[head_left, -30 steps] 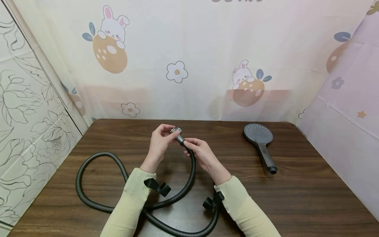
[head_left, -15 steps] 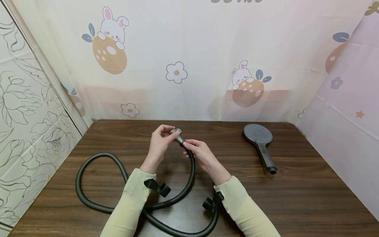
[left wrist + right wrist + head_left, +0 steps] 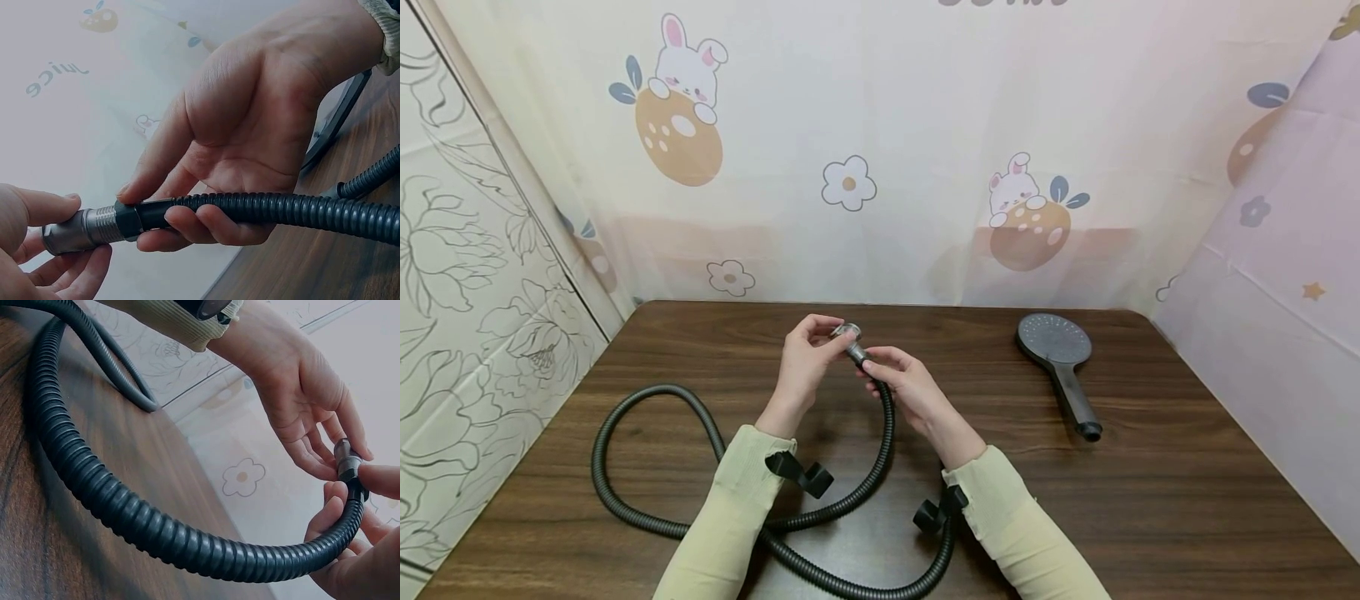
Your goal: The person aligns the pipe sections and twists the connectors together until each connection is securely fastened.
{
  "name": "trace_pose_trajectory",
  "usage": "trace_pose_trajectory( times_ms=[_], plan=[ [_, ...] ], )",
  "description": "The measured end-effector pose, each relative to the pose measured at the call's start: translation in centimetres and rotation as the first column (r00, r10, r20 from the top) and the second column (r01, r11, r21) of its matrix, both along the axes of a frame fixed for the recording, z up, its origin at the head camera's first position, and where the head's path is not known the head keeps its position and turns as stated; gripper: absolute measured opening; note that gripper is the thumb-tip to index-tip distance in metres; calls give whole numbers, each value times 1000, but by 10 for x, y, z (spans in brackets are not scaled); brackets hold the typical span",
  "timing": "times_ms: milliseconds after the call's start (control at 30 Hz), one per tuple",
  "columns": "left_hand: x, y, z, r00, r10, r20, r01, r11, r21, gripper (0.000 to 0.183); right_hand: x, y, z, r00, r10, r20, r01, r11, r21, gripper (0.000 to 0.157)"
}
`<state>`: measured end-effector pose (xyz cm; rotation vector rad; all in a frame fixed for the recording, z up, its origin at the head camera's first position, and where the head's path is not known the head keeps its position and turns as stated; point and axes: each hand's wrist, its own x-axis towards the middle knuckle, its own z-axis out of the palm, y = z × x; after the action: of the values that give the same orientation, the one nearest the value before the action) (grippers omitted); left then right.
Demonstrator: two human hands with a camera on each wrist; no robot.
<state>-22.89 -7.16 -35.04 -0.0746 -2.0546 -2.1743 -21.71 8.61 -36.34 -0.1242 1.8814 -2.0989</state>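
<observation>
In the head view, my left hand (image 3: pixel 805 358) pinches a grey metal connector (image 3: pixel 855 353) between thumb and fingers, held above the table's far half. The connector sits on the end of a black ribbed shower hose (image 3: pixel 887 433). My right hand (image 3: pixel 913 387) grips the hose just below it. Seen from the left wrist, the right thumb presses a dark collar (image 3: pixel 130 220) against the connector's ridged band (image 3: pixel 107 225), and its fingers curl under the hose. The right wrist view shows the left fingers around the metal connector (image 3: pixel 345 461). What lies inside the connector is hidden.
A dark grey shower head (image 3: pixel 1056 354) lies on the right of the brown wooden table (image 3: pixel 1165 467), handle toward me. The hose loops across the left and front of the table. A patterned curtain (image 3: pixel 910 125) hangs behind the far edge.
The right thumb and forefinger have shifted slightly on the hose end. The left hand, the connector and the shower head stay in place.
</observation>
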Motion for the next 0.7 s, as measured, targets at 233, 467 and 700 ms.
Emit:
trace_pose_trajectory(
  times_ms=[233, 467, 700],
  plan=[
    [-1, 0, -1, 1000, 10, 0, -10, 1000, -1, 27, 0, 1, 1, 999, -13, 32, 14, 999, -40, 30],
    [-2, 0, -2, 1000, 10, 2, -10, 1000, -9, 32, -2, -1, -1, 996, -66, 56, 68, 997, -26, 29],
    [-2, 1, -3, 1000, 4, -8, -4, 1000, -1, 29, -3, -2, -2, 997, -66, 41, 67, 998, -13, 32]
  ],
)
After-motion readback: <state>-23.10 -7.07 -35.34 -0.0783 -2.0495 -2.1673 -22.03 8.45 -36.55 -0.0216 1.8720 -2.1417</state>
